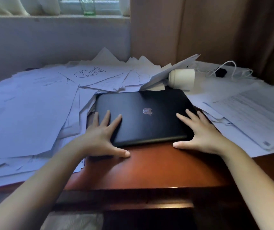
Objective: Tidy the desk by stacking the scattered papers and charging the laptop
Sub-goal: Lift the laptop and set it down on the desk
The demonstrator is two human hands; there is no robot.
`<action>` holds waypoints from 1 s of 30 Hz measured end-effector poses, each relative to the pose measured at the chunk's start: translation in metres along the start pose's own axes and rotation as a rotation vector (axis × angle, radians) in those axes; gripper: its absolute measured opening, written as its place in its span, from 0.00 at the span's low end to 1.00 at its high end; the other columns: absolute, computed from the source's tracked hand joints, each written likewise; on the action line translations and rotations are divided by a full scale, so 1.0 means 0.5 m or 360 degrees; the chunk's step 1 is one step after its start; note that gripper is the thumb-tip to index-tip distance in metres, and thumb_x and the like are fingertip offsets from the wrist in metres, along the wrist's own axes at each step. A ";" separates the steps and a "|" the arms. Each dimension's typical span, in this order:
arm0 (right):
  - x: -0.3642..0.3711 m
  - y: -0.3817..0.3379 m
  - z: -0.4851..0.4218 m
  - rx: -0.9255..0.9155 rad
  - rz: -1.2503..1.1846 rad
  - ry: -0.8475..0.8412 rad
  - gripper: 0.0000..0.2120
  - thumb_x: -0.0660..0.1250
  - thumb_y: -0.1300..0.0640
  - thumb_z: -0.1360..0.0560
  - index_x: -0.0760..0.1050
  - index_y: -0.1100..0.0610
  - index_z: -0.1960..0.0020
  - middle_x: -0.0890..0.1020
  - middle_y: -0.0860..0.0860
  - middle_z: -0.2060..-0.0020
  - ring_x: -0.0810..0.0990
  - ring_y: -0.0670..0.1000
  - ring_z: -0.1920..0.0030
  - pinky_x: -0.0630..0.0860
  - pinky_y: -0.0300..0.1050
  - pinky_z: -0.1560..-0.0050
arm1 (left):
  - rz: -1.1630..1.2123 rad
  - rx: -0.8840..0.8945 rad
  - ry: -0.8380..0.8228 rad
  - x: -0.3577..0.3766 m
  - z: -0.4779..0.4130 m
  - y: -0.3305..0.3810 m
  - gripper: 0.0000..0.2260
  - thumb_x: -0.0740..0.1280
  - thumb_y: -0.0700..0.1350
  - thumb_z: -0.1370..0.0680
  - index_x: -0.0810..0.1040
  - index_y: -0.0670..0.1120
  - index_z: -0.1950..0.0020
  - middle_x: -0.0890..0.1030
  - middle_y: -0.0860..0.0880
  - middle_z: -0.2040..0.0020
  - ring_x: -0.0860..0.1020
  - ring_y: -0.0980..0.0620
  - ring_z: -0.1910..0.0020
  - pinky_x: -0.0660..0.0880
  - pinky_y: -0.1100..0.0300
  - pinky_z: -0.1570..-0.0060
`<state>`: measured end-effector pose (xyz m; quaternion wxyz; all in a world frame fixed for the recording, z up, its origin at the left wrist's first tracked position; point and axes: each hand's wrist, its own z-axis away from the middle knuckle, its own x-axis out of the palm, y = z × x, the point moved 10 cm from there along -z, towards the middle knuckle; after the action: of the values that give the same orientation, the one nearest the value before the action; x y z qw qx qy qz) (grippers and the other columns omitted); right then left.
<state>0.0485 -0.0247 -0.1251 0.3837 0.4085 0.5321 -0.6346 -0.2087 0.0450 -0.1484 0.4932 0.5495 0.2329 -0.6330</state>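
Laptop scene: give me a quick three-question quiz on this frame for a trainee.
1. True or false: the laptop has its lid open.
2. What lies at the far right of the desk? A) stapler B) white cable C) book
3. Fill in: the left hand and right hand rest with straight fingers on the ____.
Key: 1 false; 2 B; 3 laptop.
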 end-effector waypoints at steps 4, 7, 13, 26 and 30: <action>-0.004 -0.006 0.010 -0.0054 0.0087 0.0189 0.42 0.67 0.32 0.34 0.52 0.36 0.26 0.49 0.42 0.23 0.44 0.48 0.23 0.51 0.54 0.27 | -0.0152 0.0104 0.0369 -0.014 0.006 0.018 0.55 0.47 0.81 0.49 0.43 0.63 0.23 0.43 0.52 0.21 0.40 0.48 0.22 0.50 0.44 0.27; -0.002 -0.001 0.010 -0.0003 0.0077 0.0260 0.40 0.65 0.31 0.34 0.53 0.36 0.26 0.51 0.42 0.23 0.45 0.48 0.23 0.52 0.53 0.27 | -0.0193 0.0184 0.0447 -0.025 -0.004 0.020 0.56 0.46 0.84 0.49 0.46 0.63 0.23 0.46 0.54 0.21 0.42 0.51 0.22 0.51 0.44 0.27; 0.001 -0.004 -0.003 0.0095 0.0144 0.0303 0.39 0.62 0.29 0.33 0.53 0.36 0.26 0.51 0.44 0.23 0.45 0.51 0.23 0.53 0.54 0.28 | -0.0174 0.0261 0.0475 -0.045 -0.044 0.005 0.58 0.39 0.85 0.52 0.47 0.64 0.24 0.48 0.55 0.21 0.43 0.52 0.22 0.52 0.44 0.26; -0.009 -0.006 -0.029 0.0078 0.0162 0.0387 0.39 0.63 0.29 0.33 0.56 0.38 0.26 0.53 0.44 0.24 0.48 0.50 0.23 0.55 0.53 0.29 | -0.0054 0.0278 0.0502 -0.061 -0.072 -0.004 0.58 0.44 0.86 0.52 0.51 0.64 0.24 0.51 0.57 0.21 0.45 0.55 0.22 0.54 0.44 0.27; -0.015 -0.008 -0.024 0.0010 0.0076 0.0442 0.37 0.66 0.32 0.33 0.61 0.40 0.27 0.57 0.44 0.24 0.51 0.47 0.24 0.59 0.52 0.29 | 0.0037 0.0322 0.0516 -0.062 -0.057 0.000 0.59 0.48 0.86 0.52 0.55 0.61 0.24 0.54 0.57 0.22 0.47 0.56 0.23 0.55 0.43 0.27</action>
<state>0.0487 -0.0120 -0.1178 0.3201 0.5061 0.5682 -0.5644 -0.1983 0.0802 -0.1279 0.3988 0.6936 0.2381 -0.5506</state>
